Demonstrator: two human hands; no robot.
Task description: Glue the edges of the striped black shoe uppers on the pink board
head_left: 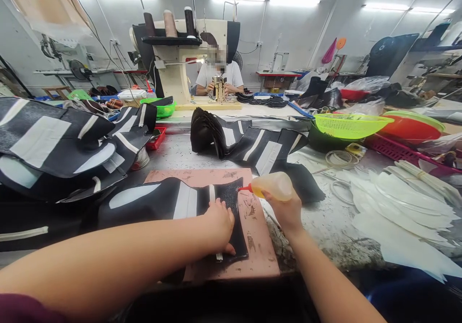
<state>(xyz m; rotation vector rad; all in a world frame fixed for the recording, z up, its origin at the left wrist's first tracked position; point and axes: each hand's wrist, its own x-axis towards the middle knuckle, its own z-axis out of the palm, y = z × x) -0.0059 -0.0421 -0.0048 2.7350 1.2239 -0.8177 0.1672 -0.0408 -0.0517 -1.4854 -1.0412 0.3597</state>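
At the lower centre of the frame, a black, leather-like panel (144, 205) with white patches and pale strips lies partly on a scuffed pink board (262, 251). The person's left hand (219, 224) rests on the panel near its right end, fingers loosely extended and thumb apart, gripping nothing visible. Right of centre, the right hand (288, 213) is closed around a translucent squeeze bottle (276, 185) of yellowish liquid, tilted so its red nozzle (246, 188) points left, at the panel's upper right edge; whether it touches cannot be told. Similar black panels are piled (43, 135) at the left, and layered off-white sheets (397, 202) spread across the lower right.
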